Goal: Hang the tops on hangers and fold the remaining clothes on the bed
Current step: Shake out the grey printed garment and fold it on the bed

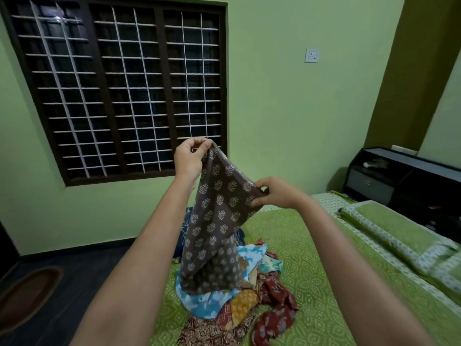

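Observation:
A grey-brown garment with a white floral print point(214, 221) hangs in the air above the bed. My left hand point(189, 156) pinches its top edge, held high. My right hand point(274, 192) grips another edge lower and to the right. The cloth's lower end droops onto a pile of clothes point(239, 303) on the green patterned bedspread point(311, 283): light blue, yellow, red and dark printed pieces tangled together. A dark blue garment point(185, 228) lies behind the hanging cloth, mostly hidden. No hanger is in view.
Green pillows point(399, 233) lie along the bed's right side before a black headboard with shelves point(399, 176). A barred window point(124, 91) fills the green wall ahead. To the left, dark floor holds an oval mat point(27, 293).

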The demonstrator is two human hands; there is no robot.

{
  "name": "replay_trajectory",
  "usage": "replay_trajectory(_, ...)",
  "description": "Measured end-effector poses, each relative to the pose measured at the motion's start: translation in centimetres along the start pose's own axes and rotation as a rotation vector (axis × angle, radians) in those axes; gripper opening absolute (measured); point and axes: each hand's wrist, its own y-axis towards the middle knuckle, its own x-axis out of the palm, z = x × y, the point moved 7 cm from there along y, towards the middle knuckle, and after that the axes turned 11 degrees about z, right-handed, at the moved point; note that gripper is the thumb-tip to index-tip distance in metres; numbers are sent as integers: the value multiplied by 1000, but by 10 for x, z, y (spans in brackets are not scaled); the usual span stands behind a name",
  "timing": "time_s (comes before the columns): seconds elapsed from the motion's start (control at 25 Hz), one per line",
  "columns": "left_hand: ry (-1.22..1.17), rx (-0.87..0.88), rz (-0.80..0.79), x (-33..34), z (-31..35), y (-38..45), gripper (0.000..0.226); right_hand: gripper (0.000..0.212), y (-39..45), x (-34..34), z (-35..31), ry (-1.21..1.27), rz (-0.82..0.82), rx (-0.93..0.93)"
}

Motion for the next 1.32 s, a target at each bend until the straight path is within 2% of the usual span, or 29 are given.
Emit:
replay_trajectory(0.08, 118, 59, 4, -4, -7, 4, 9, 15, -10, 10, 14, -134, -80, 65)
replay_trajectory(0.16, 298, 131, -78, -2, -14, -3, 7, 26, -18, -3, 33, -286, -22, 168)
replay_trajectory(0.28, 482, 236, -324, 10, -32, -31, 4, 34, -45, -47, 49, -496, 158, 287)
replay_trajectory(0.36, 555, 285, -512, 26, -40, -56, 12, 37, -70, -66, 56, -543, 104, 326)
replay_trajectory(0.44, 638, 361, -614, 51, -45, -83, 14, 40, -98, -79, 68, -596, 30, 358)
replay_trajectory(0.56, 724, 471, -599, 88, -41, -123, 15, 38, -141, -105, 93, -678, 45, 383)
replay_trajectory(0.68, 893, 554, -521, 123, -43, -171, 23, 30, -192, -129, 126, -604, -53, 388)
replay_trajectory(0.8, 923, 491, -555, 162, -51, -230, 26, 30, -242, -172, 156, -721, 77, 371)
replay_trajectory(0.92, 894, 411, -533, 194, -54, -278, 23, 29, -289, -183, 195, -601, -103, 401)
replay_trajectory(0.96, 875, 384, -569, 205, -54, -293, 22, 31, -300, -193, 204, -612, -88, 404)
replay_trajectory(1.04, 845, 353, -637, 231, -51, -317, 21, 32, -317, -219, 223, -618, -9, 403)
replay_trajectory(1.12, 826, 347, -608, 248, -45, -323, 20, 26, -322, -231, 238, -464, 76, 371)
replay_trajectory(1.2, 801, 323, -597, 277, -48, -320, 20, 13, -315, -254, 256, -278, 292, 364)
replay_trajectory(1.24, 787, 282, -617, 294, -55, -317, 18, 8, -310, -262, 271, -175, 386, 383)
replay_trajectory(1.32, 732, 101, -682, 335, -88, -312, 12, 15, -296, -262, 321, 14, 456, 481)
